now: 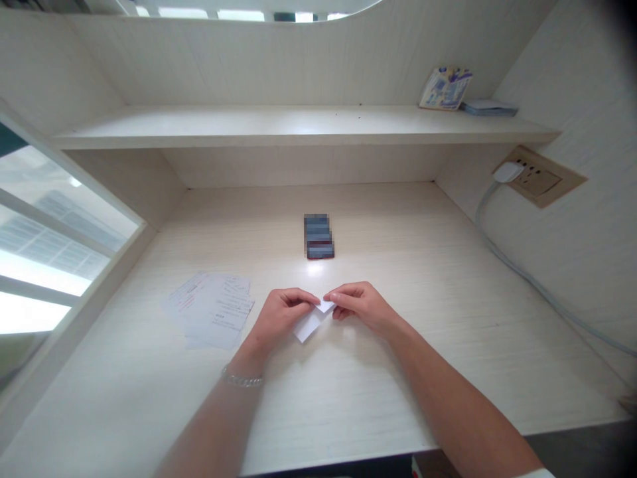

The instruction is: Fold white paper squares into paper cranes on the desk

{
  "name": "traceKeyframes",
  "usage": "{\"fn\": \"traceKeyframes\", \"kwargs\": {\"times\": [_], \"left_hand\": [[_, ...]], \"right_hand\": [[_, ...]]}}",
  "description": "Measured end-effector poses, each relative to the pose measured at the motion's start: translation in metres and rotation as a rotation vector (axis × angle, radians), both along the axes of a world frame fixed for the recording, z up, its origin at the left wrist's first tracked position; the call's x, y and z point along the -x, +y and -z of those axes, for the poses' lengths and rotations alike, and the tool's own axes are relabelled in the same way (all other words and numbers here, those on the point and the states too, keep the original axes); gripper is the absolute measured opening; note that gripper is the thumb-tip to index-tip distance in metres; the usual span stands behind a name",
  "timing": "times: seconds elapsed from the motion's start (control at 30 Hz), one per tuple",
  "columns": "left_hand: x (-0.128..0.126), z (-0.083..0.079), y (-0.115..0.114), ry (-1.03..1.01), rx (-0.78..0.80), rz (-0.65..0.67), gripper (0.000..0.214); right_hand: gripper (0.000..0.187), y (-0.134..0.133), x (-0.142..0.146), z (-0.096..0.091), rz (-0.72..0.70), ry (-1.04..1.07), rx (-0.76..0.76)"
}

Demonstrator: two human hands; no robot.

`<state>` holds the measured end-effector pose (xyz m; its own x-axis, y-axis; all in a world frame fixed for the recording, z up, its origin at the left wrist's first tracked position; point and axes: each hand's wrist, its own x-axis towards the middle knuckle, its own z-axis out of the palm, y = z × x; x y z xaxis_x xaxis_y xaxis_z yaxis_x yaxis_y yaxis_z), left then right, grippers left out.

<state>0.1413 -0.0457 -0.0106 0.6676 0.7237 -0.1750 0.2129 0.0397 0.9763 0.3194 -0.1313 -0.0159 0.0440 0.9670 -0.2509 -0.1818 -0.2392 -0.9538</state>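
- The small white folded piece of paper [309, 323] lies on the pale wood-grain desk top [388, 378], near the front middle and between the two hands. Its upper corner is raised a little at the fingertips, and the rest seems to lie flat.
- The left hand [281, 311] has its fingers curled, with thumb and forefinger pinching the paper's upper edge from the left. The right hand [361, 304] pinches the same edge from the right, and the two sets of fingertips almost meet.
- By its look the paper is very light, thin and limp. It would likely take a crease readily, crumple or tear under a rough grip, and slide on the smooth desk. A light fingertip pinch at an edge or corner suits it best.
- A thin silver chain bracelet [242, 380] circles the left wrist.
- A loose fan of white printed sheets [212, 309] lies just left of the left hand, apart from the folded paper.
- Beyond the hands sits a small dark rectangular object [318, 236], too blurred to identify.
- On the right wall a white plug [506, 172] sits in a beige socket plate [540, 180].
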Motion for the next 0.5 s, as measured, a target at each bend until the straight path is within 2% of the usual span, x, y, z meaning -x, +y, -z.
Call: {"fn": "traceKeyframes", "kwargs": {"times": [0.1, 0.27, 0.5], "left_hand": [[-0.0008, -0.0019, -0.0001, 0.009, -0.011, 0.031, 0.015], [0.0001, -0.0044, 0.0024, -0.012, 0.012, 0.039, 0.018], [0.002, 0.0031, 0.0065, 0.007, 0.043, 0.006, 0.025]], "right_hand": [[0.03, 0.0017, 0.0036, 0.0024, -0.006, -0.107, -0.014], [0.029, 0.002, 0.0032, 0.0043, -0.016, -0.144, -0.01], [0.031, 0.0017, 0.0024, 0.004, -0.008, -0.174, 0.004]]}}
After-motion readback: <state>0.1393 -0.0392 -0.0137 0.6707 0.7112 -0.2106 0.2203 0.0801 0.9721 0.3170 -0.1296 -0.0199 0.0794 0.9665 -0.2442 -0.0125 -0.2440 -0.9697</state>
